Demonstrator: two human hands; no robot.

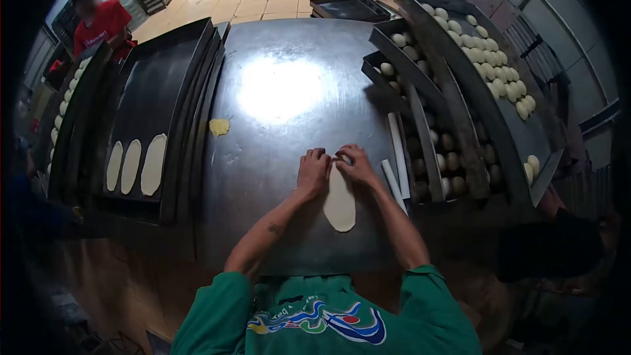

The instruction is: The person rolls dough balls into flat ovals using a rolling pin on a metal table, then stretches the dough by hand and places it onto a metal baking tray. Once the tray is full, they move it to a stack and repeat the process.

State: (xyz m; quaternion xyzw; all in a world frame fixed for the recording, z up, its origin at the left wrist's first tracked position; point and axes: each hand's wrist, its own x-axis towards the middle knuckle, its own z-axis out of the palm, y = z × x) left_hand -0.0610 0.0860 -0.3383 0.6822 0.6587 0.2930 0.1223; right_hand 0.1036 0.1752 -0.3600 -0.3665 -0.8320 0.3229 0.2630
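"Where do we see the dough?"

"We find the long flat dough (pixel 340 204) on the table (pixel 259 158), just right of the middle of the frame and a little below it. It lies lengthwise, its rounded lower end pointing at the green shirt (pixel 296 289) at the bottom."

"And our two hands?"

"The left hand (pixel 314 169) and the right hand (pixel 355 165) meet at the dough's upper end, side by side. We see each grip drawn narrow there, fingers bent in and touching the dough, but the fingertips are hidden, so we can't tell whether either one pinches it."

"What do we have around them?"

"Just right of the right arm, two white sticks (pixel 399 158) lie close together. Left of the middle, a yellow scrap (pixel 219 127) sits near the table's edge. In the left of the frame, a dark tray (pixel 161 75) bears three flat dough pieces (pixel 131 165) in its lower part."

"And farther off?"

"At upper right we see pale dough balls (pixel 493 62) on a big tray (pixel 509 131), and at upper left a person in a red shirt (pixel 105 23)."
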